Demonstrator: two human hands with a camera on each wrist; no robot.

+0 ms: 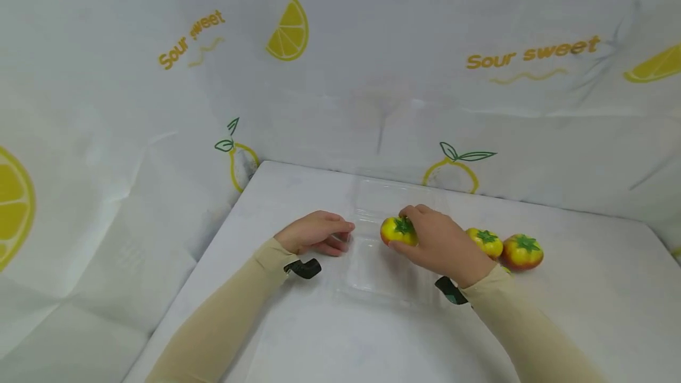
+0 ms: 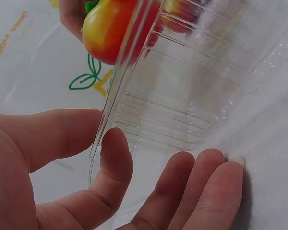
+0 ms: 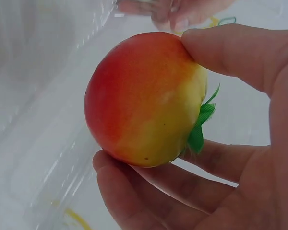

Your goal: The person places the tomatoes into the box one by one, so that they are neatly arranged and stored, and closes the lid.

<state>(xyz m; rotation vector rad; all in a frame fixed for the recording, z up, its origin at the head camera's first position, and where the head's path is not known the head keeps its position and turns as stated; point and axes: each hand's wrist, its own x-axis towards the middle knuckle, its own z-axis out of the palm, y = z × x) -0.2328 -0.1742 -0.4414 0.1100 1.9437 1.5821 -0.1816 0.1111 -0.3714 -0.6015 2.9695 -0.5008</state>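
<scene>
My right hand [image 1: 438, 241] grips an artificial tomato [image 1: 392, 230], red shading to yellow with a green leafy top. In the right wrist view the thumb and fingers hold the tomato [image 3: 144, 100] from opposite sides. Under it lies a clear plastic clamshell box [image 1: 367, 265], its lid [image 1: 388, 194] folded back on the far side. At the box's left edge, my left hand [image 1: 319, 233] pinches the thin rim [image 2: 113, 103] between thumb and index finger. Its other fingers lie curled beside the box wall.
Right of the box sit more artificial tomatoes, one yellow [image 1: 484, 242] and one redder [image 1: 523, 252], with another mostly hidden behind the right wrist. A white sheet with lemon prints [image 1: 340, 117] rises behind the white table [image 1: 319, 336] and along its left side.
</scene>
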